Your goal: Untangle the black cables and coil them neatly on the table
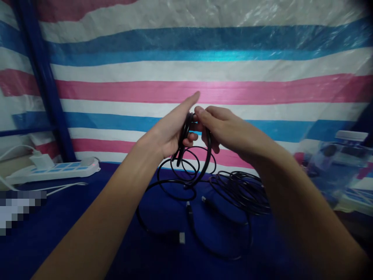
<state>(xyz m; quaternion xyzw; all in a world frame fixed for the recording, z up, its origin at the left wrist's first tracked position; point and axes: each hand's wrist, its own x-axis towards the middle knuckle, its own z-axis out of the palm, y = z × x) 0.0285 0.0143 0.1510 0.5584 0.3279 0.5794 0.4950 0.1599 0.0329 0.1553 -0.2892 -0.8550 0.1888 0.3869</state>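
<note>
My left hand (170,134) is closed around several small loops of a black cable (209,149), its thumb pointing up. Close beside it, my right hand (224,123) pinches the same cable between thumb and fingers, with a stretch hanging from it in a curve. Both hands are raised above the blue table. Below them the cable runs in loose bends over the tabletop, and a connector (182,238) with a pale metal end lies in front. Two smaller black plugs (189,210) with light tips lie near the middle.
A coil of thin black cable (241,192) lies at the right, partly behind my right forearm. A white power strip (55,173) with a white plug (41,159) sits at the left. A clear container (335,167) stands at the right. A striped plastic sheet (175,91) hangs behind.
</note>
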